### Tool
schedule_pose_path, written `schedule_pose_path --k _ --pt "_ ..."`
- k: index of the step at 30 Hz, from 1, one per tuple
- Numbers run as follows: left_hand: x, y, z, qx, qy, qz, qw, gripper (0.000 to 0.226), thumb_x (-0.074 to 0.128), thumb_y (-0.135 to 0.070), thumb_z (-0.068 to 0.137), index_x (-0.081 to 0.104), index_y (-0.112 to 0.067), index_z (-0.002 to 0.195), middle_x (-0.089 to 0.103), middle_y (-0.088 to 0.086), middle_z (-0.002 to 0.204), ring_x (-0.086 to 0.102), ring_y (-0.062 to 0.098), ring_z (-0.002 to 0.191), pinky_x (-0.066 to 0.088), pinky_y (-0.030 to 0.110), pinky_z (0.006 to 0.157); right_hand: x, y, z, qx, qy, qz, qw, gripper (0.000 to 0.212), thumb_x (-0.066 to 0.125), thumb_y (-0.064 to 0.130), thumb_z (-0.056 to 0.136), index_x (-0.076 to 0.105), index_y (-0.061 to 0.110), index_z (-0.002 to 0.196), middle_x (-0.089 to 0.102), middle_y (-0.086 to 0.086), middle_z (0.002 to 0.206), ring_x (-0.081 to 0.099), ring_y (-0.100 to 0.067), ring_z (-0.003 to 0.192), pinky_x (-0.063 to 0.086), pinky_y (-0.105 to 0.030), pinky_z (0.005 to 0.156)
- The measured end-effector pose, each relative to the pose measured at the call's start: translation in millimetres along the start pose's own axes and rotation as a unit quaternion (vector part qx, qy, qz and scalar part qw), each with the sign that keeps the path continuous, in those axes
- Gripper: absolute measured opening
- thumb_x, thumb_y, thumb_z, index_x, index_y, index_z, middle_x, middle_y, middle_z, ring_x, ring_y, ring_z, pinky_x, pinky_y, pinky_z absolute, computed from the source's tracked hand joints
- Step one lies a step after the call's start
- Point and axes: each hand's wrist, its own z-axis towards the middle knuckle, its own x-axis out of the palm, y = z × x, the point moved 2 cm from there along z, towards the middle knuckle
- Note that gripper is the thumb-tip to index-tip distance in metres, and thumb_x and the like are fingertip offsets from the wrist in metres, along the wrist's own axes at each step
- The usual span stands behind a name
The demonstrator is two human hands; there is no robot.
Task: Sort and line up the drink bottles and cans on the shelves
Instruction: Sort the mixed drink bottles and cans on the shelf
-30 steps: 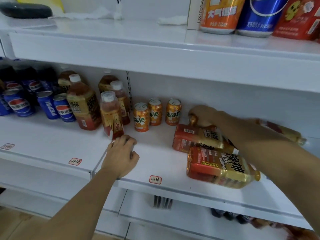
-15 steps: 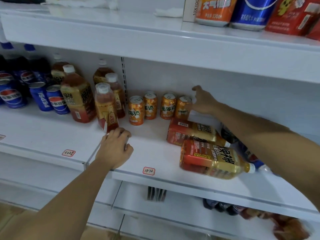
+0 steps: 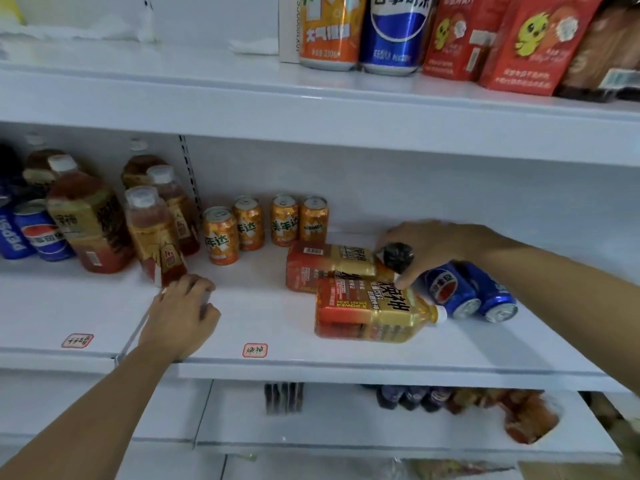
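Several orange cans [image 3: 284,220] stand in a row at the back of the middle shelf [image 3: 277,327]. In front of them two yellow-and-red energy drink bottles lie on their sides, one behind [image 3: 329,265] and one in front [image 3: 367,310]. My right hand [image 3: 436,244] grips a dark round bottle top [image 3: 398,258] just right of them; what lies below that top is hidden. Two blue Pepsi cans [image 3: 450,292] lie on their sides under my right wrist. My left hand [image 3: 180,313] rests on the shelf with loosely curled fingers and holds nothing, in front of an upright tea bottle [image 3: 152,233].
Larger brown drink bottles [image 3: 86,220] and upright Pepsi cans [image 3: 38,233] fill the shelf's left part. The top shelf carries an orange can [image 3: 329,29], a Pepsi can [image 3: 394,29] and red packets [image 3: 519,39]. Dark bottles [image 3: 415,396] lie on the shelf below.
My right hand left the row of orange cans, where one more can now stands, and came forward and right onto the dark bottle top. The left hand stayed put.
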Motion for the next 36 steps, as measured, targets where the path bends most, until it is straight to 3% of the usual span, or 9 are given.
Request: schedule_pose_path --k 2,5,10,14,17,25,28,31,36 --pt "0.5 -0.5 0.0 0.001 0.001 0.002 1.0 0.045 0.043 -0.037 0.083 0.062 -0.019 0.119 0.059 0.003 0.123 0.055 0.03 0.104 0.048 0.048 0.09 8.8 -10.0 13.7 0.041 -0.052 0.1 0.993 0.087 0.049 0.09 0.077 0.039 0.037 0.146 0.053 -0.002 0.144 0.062 -0.026 0.113 0.056 -0.042 0.092" --pt "-0.3 -1.5 0.1 0.001 0.002 0.004 1.0 0.047 0.041 -0.038 0.082 0.062 -0.018 0.119 0.06 0.004 0.122 0.057 0.029 0.102 0.049 0.048 0.088 12.4 -15.2 28.3 0.184 -0.136 0.34 0.912 0.066 0.057 0.058 0.098 0.036 0.016 0.144 0.054 -0.017 0.12 0.066 -0.034 0.094 0.064 -0.044 0.074" --pt "-3.7 -1.4 -1.3 0.004 0.006 0.002 1.0 0.048 0.041 -0.04 0.082 0.061 -0.018 0.119 0.06 0.003 0.121 0.056 0.028 0.102 0.048 0.047 0.088 16.0 -8.5 42.5 0.221 -0.08 0.522 0.82 0.052 0.077 0.033 0.089 0.048 0.007 0.124 0.055 -0.021 0.108 0.066 -0.039 0.09 0.063 -0.042 0.06" --pt "-4.3 -1.1 -1.1 0.005 0.011 0.0 1.0 0.048 0.04 -0.043 0.083 0.06 -0.021 0.121 0.058 0.0 0.123 0.055 0.026 0.105 0.046 0.047 0.092 23.5 -18.4 45.7 0.114 -0.037 0.787 0.605 0.035 0.079 0.025 0.084 0.064 0.011 0.112 0.062 -0.018 0.12 0.063 -0.03 0.109 0.06 -0.041 0.073" --pt "-5.2 -0.6 -1.6 0.01 0.014 -0.005 1.0 0.049 0.041 -0.044 0.083 0.06 -0.021 0.122 0.058 0.001 0.123 0.055 0.026 0.105 0.046 0.047 0.092 40.7 2.1 47.2 0.027 -0.017 0.896 0.443 0.053 0.078 0.012 0.082 0.058 0.001 0.129 0.061 -0.03 0.132 0.065 -0.037 0.117 0.059 -0.046 0.085" --pt "-4.6 0.8 -1.7 0.011 0.021 -0.002 1.0 0.049 0.043 -0.046 0.083 0.06 -0.022 0.123 0.057 -0.001 0.125 0.054 0.025 0.108 0.045 0.044 0.093 14.8 47.4 64.9 -0.059 -0.288 0.782 0.549 0.076 0.08 -0.012 0.072 0.048 0.004 0.139 0.066 -0.015 0.126 0.066 -0.033 0.117 0.056 -0.046 0.099" --pt "-2.8 4.0 -0.8 0.01 0.023 -0.006 1.0 0.049 0.043 -0.047 0.083 0.06 -0.024 0.123 0.056 -0.003 0.126 0.054 0.024 0.109 0.043 0.043 0.093 7.2 57.1 81.3 0.006 -0.39 0.605 0.694 0.089 0.086 -0.006 0.069 0.037 0.014 0.141 0.063 -0.004 0.126 0.063 -0.024 0.118 0.054 -0.042 0.097" --pt "-1.9 4.9 0.7 0.011 0.021 -0.012 1.0 0.049 0.043 -0.048 0.082 0.059 -0.026 0.122 0.055 -0.005 0.126 0.052 0.022 0.109 0.042 0.043 0.095 15.4 63.5 101.0 0.065 -0.39 0.481 0.783 0.087 0.088 0.004 0.071 0.037 0.017 0.14 0.063 -0.01 0.133 0.062 -0.03 0.121 0.055 -0.049 0.098" --pt "-0.5 5.8 4.3 0.003 0.02 -0.018 1.0 0.047 0.045 -0.047 0.081 0.058 -0.029 0.122 0.053 -0.008 0.127 0.049 0.02 0.114 0.04 0.043 0.099 18.6 47.8 122.7 0.108 -0.336 0.493 0.795 0.091 0.091 0.006 0.068 0.037 0.018 0.14 0.061 -0.011 0.131 0.062 -0.032 0.118 0.058 -0.041 0.081"
